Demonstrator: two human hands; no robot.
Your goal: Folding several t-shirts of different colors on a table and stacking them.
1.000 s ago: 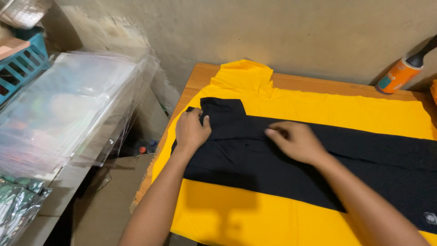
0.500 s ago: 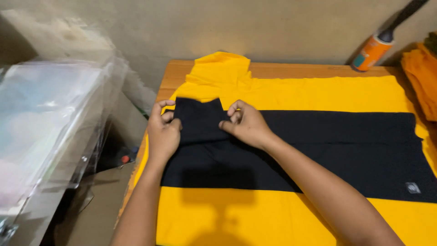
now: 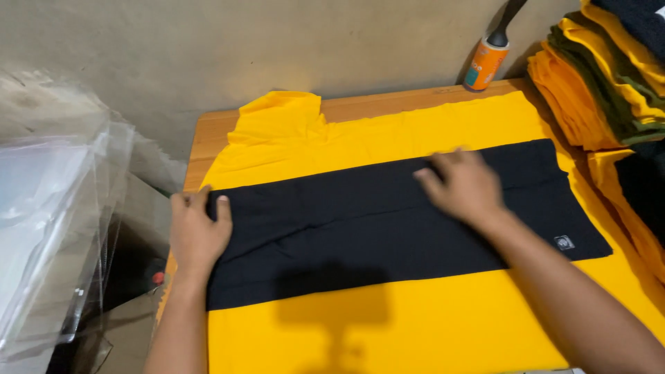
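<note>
Your left hand [image 3: 196,233] lies flat on the left end of the folded black garment [image 3: 388,215], and your right hand [image 3: 465,187] rests on its right half; between them the black cloth lies low and bare. In front of the garment the yellow fabric sheet [image 3: 388,325] is flat, with nothing standing on it. On your right, the stack of folded orange, olive and black clothes [image 3: 603,76] rises as a wall beside the sheet. The orange lint roller with black handle [image 3: 488,55] leans on the plaster wall [image 3: 277,48] behind. On your left, the clear plastic bags [image 3: 48,208] crowd near the wooden table's [image 3: 208,135] edge, though blur hides their margin.
</note>
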